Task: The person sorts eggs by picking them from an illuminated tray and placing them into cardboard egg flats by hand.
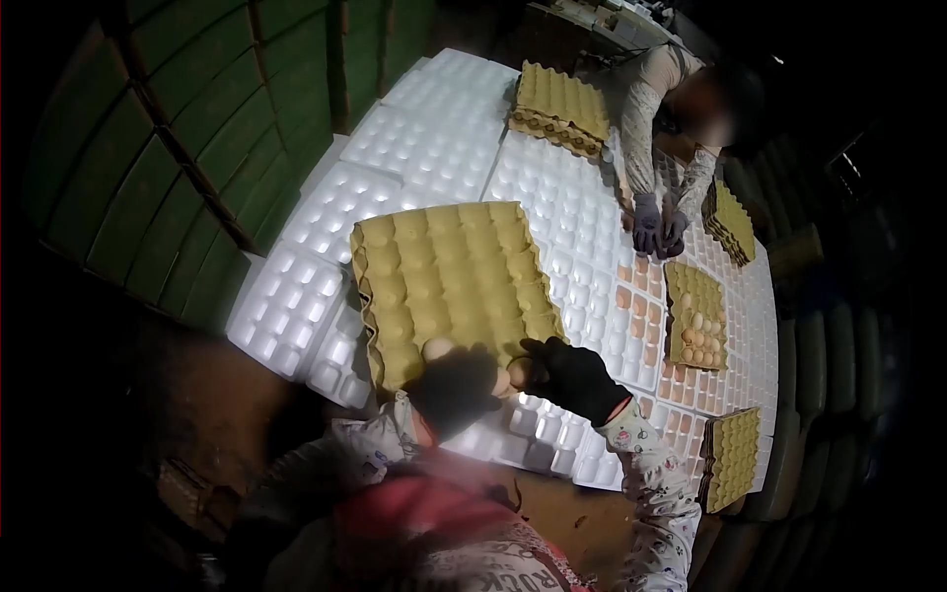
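Note:
A yellow-brown egg tray [449,271] of moulded pulp lies in front of me, most of its cups bare. My left hand [452,392], in a dark glove, is over its near edge, somewhat blurred, with its fingers curled against a pale egg [501,383]. Just beyond that hand, another egg [437,347] shows at the tray. My right hand [580,382], also dark-gloved, reaches in from the right at the tray's near corner. Its fingers are bent round a brownish egg [520,372], partly hidden by them.
White moulded trays [434,138] cover the table, several holding eggs at right. Pulp trays are stacked at the far side [560,104], right edge [728,222] and near right [732,459]. A tray with eggs [695,306] lies near a co-worker's gloved hands [656,227]. Green panels [217,128] stand left.

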The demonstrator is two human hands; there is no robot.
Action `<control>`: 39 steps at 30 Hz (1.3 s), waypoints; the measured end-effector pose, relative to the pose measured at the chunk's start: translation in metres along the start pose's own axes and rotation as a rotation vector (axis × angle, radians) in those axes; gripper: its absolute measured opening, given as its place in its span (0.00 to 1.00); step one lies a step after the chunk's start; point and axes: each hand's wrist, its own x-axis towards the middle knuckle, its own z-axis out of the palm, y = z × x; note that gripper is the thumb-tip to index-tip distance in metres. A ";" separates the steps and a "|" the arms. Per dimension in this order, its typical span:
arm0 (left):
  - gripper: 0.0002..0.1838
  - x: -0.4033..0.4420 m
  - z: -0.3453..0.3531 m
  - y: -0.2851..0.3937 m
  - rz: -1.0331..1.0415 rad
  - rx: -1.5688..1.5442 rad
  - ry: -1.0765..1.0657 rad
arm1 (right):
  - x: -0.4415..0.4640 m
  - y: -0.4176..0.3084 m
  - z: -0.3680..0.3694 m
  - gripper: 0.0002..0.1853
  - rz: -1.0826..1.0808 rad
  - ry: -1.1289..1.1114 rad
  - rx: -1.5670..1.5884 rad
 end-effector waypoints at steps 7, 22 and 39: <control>0.18 -0.012 -0.014 0.006 -0.081 -0.152 0.105 | -0.009 0.018 0.020 0.16 0.038 0.038 0.407; 0.27 -0.105 -0.003 -0.009 -0.340 -2.116 0.457 | 0.082 -0.082 0.021 0.17 0.036 -0.110 0.116; 0.23 -0.006 0.151 0.118 -0.031 -1.245 -0.717 | -0.312 0.013 0.162 0.19 1.384 0.846 1.304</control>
